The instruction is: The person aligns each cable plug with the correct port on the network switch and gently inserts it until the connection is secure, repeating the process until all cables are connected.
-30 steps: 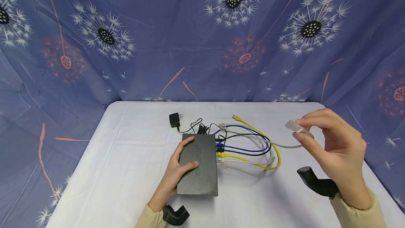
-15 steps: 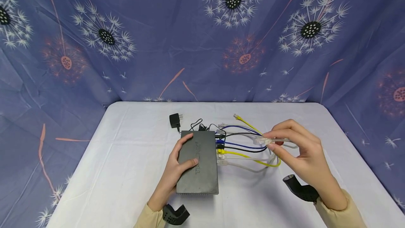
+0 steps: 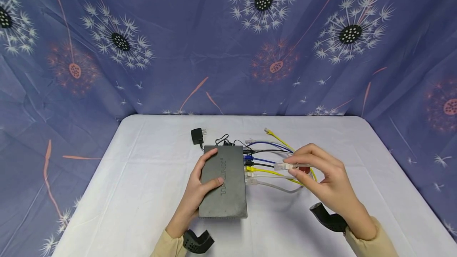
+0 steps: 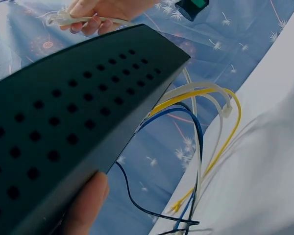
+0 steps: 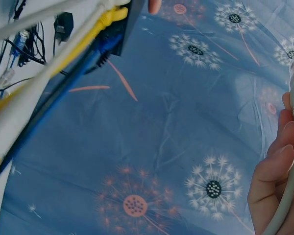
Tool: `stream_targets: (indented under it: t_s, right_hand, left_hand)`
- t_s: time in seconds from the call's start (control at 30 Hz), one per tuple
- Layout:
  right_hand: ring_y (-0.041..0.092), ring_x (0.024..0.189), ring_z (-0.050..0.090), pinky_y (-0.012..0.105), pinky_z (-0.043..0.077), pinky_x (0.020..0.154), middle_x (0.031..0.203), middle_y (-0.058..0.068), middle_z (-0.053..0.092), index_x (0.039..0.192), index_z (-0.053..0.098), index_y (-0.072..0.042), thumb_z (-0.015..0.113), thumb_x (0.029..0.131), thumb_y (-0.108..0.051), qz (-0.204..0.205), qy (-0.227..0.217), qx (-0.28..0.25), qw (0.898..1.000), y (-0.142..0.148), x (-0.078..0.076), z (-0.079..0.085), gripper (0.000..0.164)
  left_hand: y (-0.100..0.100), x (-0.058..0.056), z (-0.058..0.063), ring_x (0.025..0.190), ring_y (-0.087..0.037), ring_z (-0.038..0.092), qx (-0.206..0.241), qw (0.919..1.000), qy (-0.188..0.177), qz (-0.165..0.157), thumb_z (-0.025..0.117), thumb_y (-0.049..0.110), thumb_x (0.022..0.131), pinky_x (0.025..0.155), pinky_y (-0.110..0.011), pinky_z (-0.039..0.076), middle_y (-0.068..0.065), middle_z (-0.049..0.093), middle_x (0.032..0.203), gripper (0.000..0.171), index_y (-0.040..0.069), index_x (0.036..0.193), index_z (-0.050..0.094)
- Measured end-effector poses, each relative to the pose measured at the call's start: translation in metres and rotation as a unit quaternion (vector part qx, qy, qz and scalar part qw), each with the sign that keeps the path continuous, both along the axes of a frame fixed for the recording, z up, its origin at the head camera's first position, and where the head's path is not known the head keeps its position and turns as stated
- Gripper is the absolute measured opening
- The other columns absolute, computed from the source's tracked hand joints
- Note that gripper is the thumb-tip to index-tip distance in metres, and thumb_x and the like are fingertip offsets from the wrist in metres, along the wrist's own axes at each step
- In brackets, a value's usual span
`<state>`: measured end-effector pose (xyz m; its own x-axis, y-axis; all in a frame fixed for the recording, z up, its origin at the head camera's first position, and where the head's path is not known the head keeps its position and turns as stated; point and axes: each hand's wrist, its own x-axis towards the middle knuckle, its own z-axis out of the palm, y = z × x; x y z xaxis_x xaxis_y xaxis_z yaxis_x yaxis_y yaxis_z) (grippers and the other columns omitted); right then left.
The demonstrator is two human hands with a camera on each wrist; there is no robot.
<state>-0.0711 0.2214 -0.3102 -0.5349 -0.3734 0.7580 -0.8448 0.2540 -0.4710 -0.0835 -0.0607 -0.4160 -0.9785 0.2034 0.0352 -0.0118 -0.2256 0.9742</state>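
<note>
A black TP-LINK network switch (image 3: 228, 201) is gripped by my left hand (image 3: 194, 195) along its left side, thumb lying on top. Its vented side (image 4: 78, 105) fills much of the left wrist view. Several network cables are plugged into its right side, among them a blue plug (image 3: 248, 157), a yellow plug (image 3: 250, 169) and a pale grey plug (image 3: 252, 182). Right of these ports, my right hand (image 3: 326, 173) pinches the clear plug (image 3: 281, 166) of a grey network cable (image 5: 289, 191) between thumb and fingers. That plug points toward the switch, apart from it.
Behind the switch lies a black power adapter (image 3: 196, 135) with its bundled black cord. Loose cable ends, one with a yellow plug (image 3: 267, 131), lie on the white table (image 3: 143, 193). A patterned blue cloth (image 3: 200, 43) hangs behind the table.
My right hand has brought the clear plug leftward and down from the right, close to the ports. My left hand keeps its hold; the switch's far edge has shifted slightly away.
</note>
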Motion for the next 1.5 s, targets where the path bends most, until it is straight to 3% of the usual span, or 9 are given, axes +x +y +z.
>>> stream_targets:
  t_s: [0.43, 0.7, 0.9, 1.07, 1.23, 1.5]
  right_hand:
    - [0.007, 0.067, 0.046, 0.019, 0.037, 0.055, 0.086, 0.005, 0.059, 0.097, 0.071, -0.001, 0.062, 0.094, -0.023, -0.018, -0.013, 0.014, 1.0, -0.017, 0.0, -0.03, 0.023]
    - [0.006, 0.066, 0.048, 0.019, 0.037, 0.054, 0.085, 0.003, 0.06, 0.096, 0.072, -0.003, 0.069, 0.089, -0.012, -0.026, -0.022, 0.02, 0.999, -0.018, -0.002, -0.05, 0.012]
    - [0.005, 0.067, 0.047, 0.018, 0.037, 0.055, 0.088, -0.002, 0.06, 0.099, 0.072, -0.006, 0.072, 0.083, -0.004, -0.03, -0.036, 0.039, 0.998, -0.018, -0.001, -0.069, 0.017]
    - [0.005, 0.071, 0.05, 0.016, 0.039, 0.058, 0.091, -0.003, 0.06, 0.102, 0.072, -0.009, 0.072, 0.079, 0.003, -0.035, -0.059, 0.05, 0.996, -0.022, 0.001, -0.075, 0.026]
    - [0.007, 0.071, 0.053, 0.015, 0.039, 0.058, 0.09, -0.003, 0.06, 0.101, 0.072, -0.009, 0.072, 0.083, -0.002, -0.04, -0.051, 0.045, 0.997, -0.027, 0.002, -0.082, 0.02]
    - [0.006, 0.071, 0.054, 0.014, 0.038, 0.058, 0.092, -0.004, 0.061, 0.1, 0.073, -0.01, 0.073, 0.08, 0.001, -0.059, -0.059, 0.053, 0.995, -0.033, 0.004, -0.086, 0.023]
  left_hand:
    - [-0.001, -0.001, 0.002, 0.117, -0.031, 0.042, 0.002, 1.0, 0.005, 0.003, 0.069, 0.004, 0.082, 0.093, -0.043, 0.036, -0.01, 0.041, 0.139, 0.071, 0.026, 0.144, 0.042]
    - [-0.002, -0.001, 0.003, 0.118, -0.031, 0.041, 0.006, 0.9999, 0.008, 0.003, 0.068, 0.004, 0.082, 0.093, -0.044, 0.036, -0.009, 0.041, 0.14, 0.071, 0.026, 0.144, 0.042]
    - [-0.002, -0.001, 0.004, 0.118, -0.032, 0.04, 0.008, 0.9999, 0.008, 0.003, 0.068, 0.004, 0.082, 0.091, -0.044, 0.038, -0.011, 0.04, 0.14, 0.071, 0.026, 0.145, 0.041]
    - [-0.002, -0.001, 0.004, 0.118, -0.032, 0.04, 0.013, 0.9999, 0.005, 0.004, 0.068, 0.004, 0.082, 0.09, -0.043, 0.04, -0.011, 0.04, 0.14, 0.071, 0.026, 0.144, 0.041]
    - [-0.002, -0.001, 0.004, 0.119, -0.031, 0.039, 0.011, 0.9999, 0.007, 0.009, 0.069, 0.004, 0.082, 0.093, -0.043, 0.036, -0.01, 0.04, 0.14, 0.071, 0.025, 0.144, 0.042]
    - [-0.003, 0.001, 0.003, 0.118, -0.032, 0.04, 0.014, 0.9999, 0.005, 0.007, 0.068, 0.006, 0.083, 0.091, -0.044, 0.038, -0.011, 0.041, 0.139, 0.07, 0.026, 0.144, 0.042]
